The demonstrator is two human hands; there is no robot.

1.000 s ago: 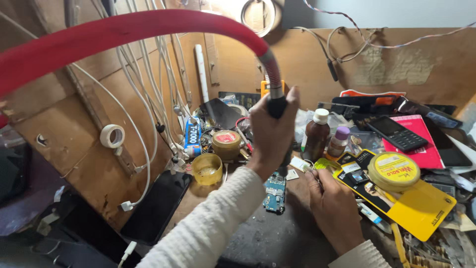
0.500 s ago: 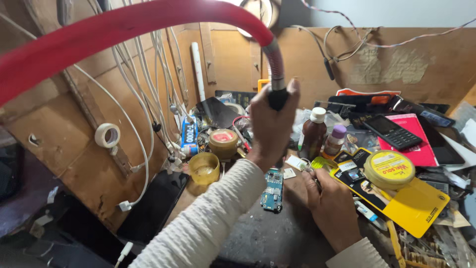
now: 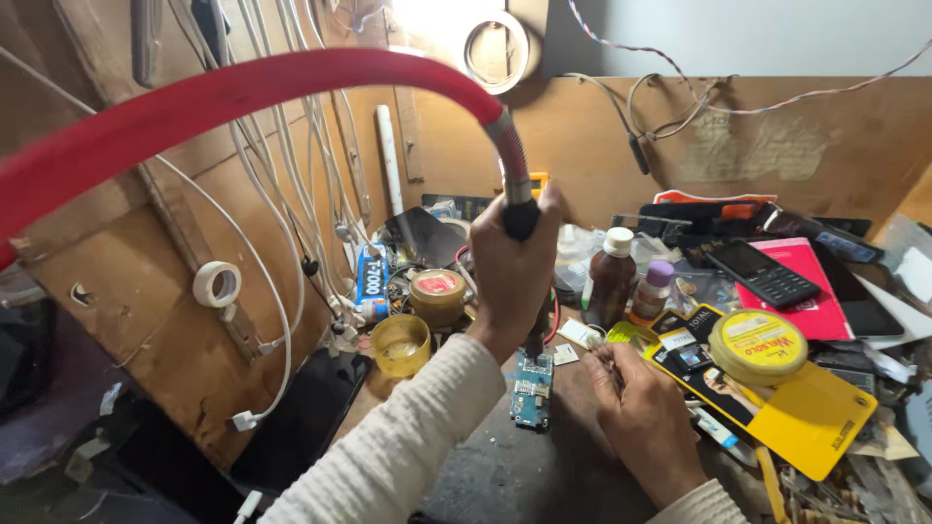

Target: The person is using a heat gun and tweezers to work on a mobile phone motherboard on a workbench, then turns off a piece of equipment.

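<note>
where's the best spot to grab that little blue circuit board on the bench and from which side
Probably by the two long edges of the blue circuit board, near its lower end. It lies flat with that end towards the person, and the nozzle in the left hand hangs over its top end. The right hand rests just right of it, so coming in from the near right looks easiest.

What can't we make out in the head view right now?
- Nozzle tip of the hot-air tool: hidden behind the left hand over the circuit board.
- What the right hand pinches: too small, covered by its own fingers.
- Red hose: its far end is cut off by the left edge.
- Clutter at lower right: blurred, cut off by the frame edge.
</note>
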